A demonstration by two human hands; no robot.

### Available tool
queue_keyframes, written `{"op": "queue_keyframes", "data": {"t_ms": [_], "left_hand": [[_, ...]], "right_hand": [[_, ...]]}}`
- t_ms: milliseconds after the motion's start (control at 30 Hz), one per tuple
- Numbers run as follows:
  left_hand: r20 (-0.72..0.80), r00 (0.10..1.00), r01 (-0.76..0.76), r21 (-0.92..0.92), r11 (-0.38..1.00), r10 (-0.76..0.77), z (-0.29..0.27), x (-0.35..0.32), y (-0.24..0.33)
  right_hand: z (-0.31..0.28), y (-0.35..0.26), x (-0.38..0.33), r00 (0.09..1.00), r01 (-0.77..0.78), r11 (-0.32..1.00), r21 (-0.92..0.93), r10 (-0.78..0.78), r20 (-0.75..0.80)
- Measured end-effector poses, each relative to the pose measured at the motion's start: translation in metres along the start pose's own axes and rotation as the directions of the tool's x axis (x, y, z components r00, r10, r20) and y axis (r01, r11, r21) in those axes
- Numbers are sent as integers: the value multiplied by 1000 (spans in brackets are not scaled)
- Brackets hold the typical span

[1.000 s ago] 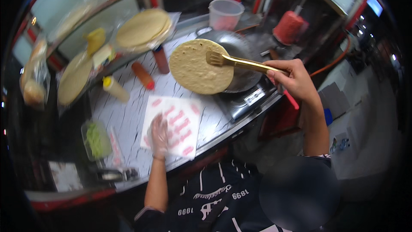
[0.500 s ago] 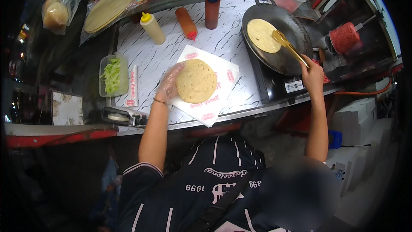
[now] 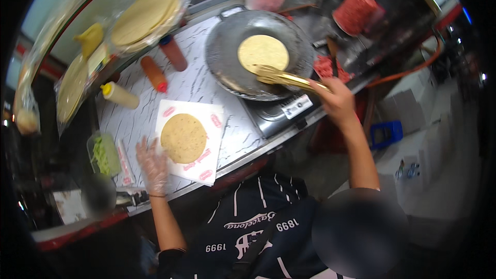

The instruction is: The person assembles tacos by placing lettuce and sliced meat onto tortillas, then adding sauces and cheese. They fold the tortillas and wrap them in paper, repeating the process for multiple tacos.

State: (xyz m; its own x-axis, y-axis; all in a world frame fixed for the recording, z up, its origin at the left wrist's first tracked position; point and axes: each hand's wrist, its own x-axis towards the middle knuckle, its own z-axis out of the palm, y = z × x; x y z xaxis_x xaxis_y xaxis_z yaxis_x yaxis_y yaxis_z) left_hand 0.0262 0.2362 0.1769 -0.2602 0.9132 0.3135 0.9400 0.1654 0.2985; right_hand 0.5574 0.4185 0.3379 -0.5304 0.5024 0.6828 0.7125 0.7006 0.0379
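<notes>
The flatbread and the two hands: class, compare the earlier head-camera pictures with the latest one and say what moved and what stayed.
A second ago the spatula carried a big flatbread over the pan; it now lies on the paper sheet. The gloved left hand has slid off the sheet to its left edge. A smaller flatbread now sits in the pan, spatula at its edge. The right hand still grips the spatula; the sauce bottles stayed.

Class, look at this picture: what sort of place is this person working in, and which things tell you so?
Probably a street food stall. A pan sits on a burner with a flatbread in it, sauce bottles lie on the marbled counter, and a stack of flatbreads waits wrapped in plastic.
</notes>
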Motion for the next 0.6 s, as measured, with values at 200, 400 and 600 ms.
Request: {"op": "queue_keyframes", "data": {"t_ms": [200, 400, 600], "left_hand": [[-81, 960, 183, -539, 822, -267, -21, 9, 6], [-62, 907, 346, -454, 821, -416, -36, -2, 8], [-228, 890, 259, -462, 848, -395, -79, -13, -4]], "right_hand": [[24, 45, 40, 983, -183, 983, 34, 184, -18], [5, 85, 61, 917, -392, 858, 333, 391, 72], [35, 69, 25, 869, -403, 892, 207, 301, 394]]}}
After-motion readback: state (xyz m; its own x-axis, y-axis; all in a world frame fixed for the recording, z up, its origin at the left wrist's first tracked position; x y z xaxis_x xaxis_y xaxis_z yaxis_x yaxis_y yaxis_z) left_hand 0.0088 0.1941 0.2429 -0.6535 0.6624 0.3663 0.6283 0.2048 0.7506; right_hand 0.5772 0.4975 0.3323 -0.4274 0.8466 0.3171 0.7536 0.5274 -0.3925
